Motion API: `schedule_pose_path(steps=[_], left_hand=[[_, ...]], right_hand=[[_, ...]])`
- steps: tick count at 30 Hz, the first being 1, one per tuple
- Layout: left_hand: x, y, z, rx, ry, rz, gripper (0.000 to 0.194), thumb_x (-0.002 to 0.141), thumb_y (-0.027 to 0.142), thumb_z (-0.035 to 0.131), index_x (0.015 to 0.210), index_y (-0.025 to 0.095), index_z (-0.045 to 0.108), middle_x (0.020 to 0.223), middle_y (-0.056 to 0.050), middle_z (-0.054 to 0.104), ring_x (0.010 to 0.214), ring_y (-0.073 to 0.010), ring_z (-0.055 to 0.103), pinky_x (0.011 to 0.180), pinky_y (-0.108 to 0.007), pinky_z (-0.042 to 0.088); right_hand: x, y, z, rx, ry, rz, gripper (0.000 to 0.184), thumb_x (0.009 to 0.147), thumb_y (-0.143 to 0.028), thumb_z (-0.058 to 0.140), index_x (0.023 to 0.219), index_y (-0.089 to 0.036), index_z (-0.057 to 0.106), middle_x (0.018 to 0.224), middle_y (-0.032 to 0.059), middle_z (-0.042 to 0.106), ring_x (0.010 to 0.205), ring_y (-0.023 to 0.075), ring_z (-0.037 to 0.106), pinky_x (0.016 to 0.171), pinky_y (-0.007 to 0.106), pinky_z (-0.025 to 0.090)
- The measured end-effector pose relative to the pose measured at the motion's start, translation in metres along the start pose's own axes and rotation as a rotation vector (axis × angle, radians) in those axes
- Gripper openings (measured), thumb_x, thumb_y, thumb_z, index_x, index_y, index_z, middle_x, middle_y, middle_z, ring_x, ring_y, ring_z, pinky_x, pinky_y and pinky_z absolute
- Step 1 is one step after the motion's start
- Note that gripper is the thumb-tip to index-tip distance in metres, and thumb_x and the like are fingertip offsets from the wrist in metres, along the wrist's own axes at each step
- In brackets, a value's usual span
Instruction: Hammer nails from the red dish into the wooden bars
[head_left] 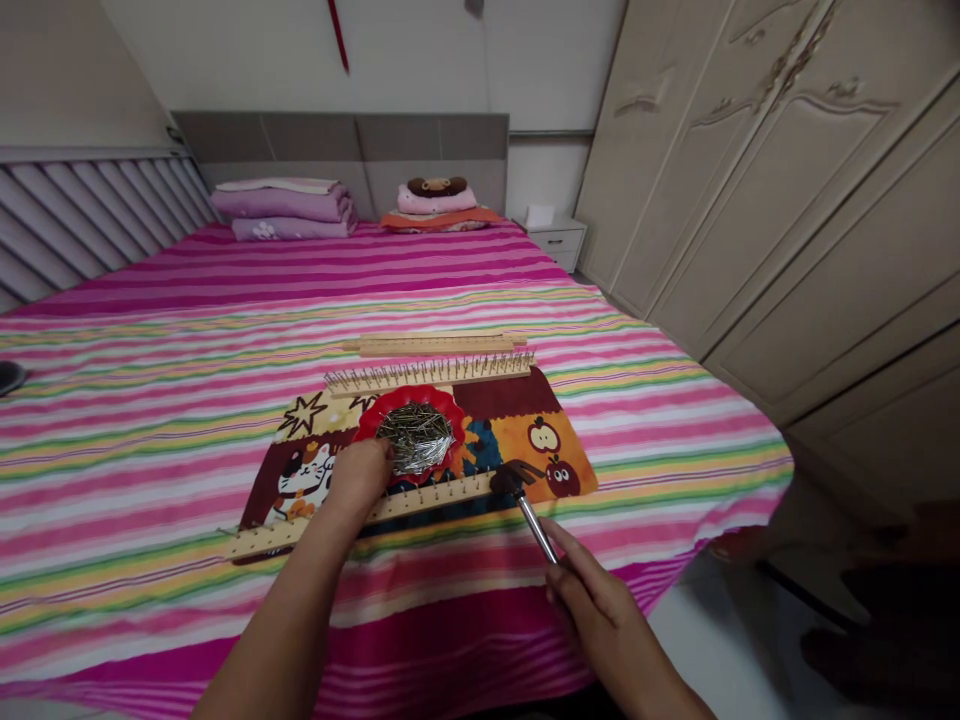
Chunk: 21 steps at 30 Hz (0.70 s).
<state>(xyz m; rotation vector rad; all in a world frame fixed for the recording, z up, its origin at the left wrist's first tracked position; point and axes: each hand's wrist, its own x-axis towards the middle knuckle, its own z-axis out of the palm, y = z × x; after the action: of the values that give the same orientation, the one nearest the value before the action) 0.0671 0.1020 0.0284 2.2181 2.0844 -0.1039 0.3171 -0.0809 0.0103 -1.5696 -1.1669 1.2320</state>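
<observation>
My right hand is wrapped round the handle of a claw hammer. The dark hammer head lies at the right end of a light wooden strip with nails standing along it. At the left rim of a red scalloped bowl is my left hand, its fingers curled and partly hidden. Many loose metal nails fill the bowl. Whatever those fingers may hold cannot be made out. My left wrist covers part of the strip.
Behind the bowl, another wooden strip bristles with upright nails. Bare wooden strips lie beyond it. A patterned mat is under the work, on a striped bedspread. Folded bedding is by the headboard; wardrobes stand right.
</observation>
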Motion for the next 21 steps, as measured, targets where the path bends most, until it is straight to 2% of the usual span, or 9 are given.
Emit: schedule_pose_path(steps=[3,6,10,12,17,21], left_hand=[[-0.005,-0.011,-0.002,-0.19,0.078,-0.055,0.022,0.072,0.024,0.052,0.085,0.022,0.07,0.08,-0.007,0.072,0.077,-0.0211,0.065,0.067,-0.028,0.044],[-0.013,-0.02,-0.005,-0.532,0.104,-0.132,0.025,0.069,0.03,0.057,0.09,0.022,0.07,0.073,-0.002,0.071,0.068,-0.0177,0.063,0.063,-0.027,0.045],[-0.031,-0.022,-0.008,-1.126,0.09,-0.158,0.042,0.056,0.042,0.071,0.089,0.016,0.07,0.076,-0.004,0.071,0.067,-0.0157,0.062,0.061,-0.026,0.047],[-0.042,-0.02,-0.009,-1.305,0.077,-0.166,0.051,0.048,0.045,0.077,0.089,0.015,0.071,0.077,-0.004,0.071,0.066,-0.0144,0.06,0.061,-0.027,0.048],[-0.06,-0.015,-0.01,-1.499,0.071,-0.204,0.059,0.042,0.047,0.081,0.089,0.014,0.071,0.078,-0.006,0.07,0.061,-0.0112,0.058,0.059,-0.026,0.049],[-0.043,-0.015,-0.013,-1.496,0.182,-0.27,0.05,0.043,0.041,0.08,0.083,0.012,0.069,0.073,-0.004,0.069,0.058,-0.0103,0.057,0.056,-0.025,0.048]], right_hand=[[0.002,0.002,0.001,-0.001,0.013,0.0,0.053,0.085,-0.038,0.047,0.133,-0.015,0.052,0.064,-0.0015,0.052,0.057,0.015,0.044,0.055,0.027,0.037],[0.003,0.006,0.003,0.011,0.022,-0.018,0.053,0.085,-0.038,0.047,0.133,-0.015,0.051,0.062,-0.0022,0.051,0.052,0.0134,0.041,0.05,0.025,0.034],[0.001,0.012,0.006,0.021,0.016,-0.053,0.051,0.087,-0.036,0.046,0.134,-0.018,0.051,0.061,-0.0033,0.048,0.052,0.013,0.039,0.05,0.025,0.032],[0.0,0.013,0.007,0.028,0.019,-0.056,0.05,0.087,-0.036,0.047,0.133,-0.019,0.052,0.061,-0.0034,0.049,0.051,0.0128,0.04,0.05,0.024,0.033],[-0.003,0.01,0.008,0.042,0.027,-0.059,0.048,0.087,-0.038,0.047,0.131,-0.02,0.054,0.062,-0.0035,0.05,0.051,0.0122,0.041,0.05,0.024,0.035],[-0.003,0.009,0.008,0.034,0.004,-0.057,0.049,0.087,-0.038,0.047,0.133,-0.02,0.053,0.062,-0.0034,0.05,0.052,0.0127,0.042,0.051,0.024,0.036]])
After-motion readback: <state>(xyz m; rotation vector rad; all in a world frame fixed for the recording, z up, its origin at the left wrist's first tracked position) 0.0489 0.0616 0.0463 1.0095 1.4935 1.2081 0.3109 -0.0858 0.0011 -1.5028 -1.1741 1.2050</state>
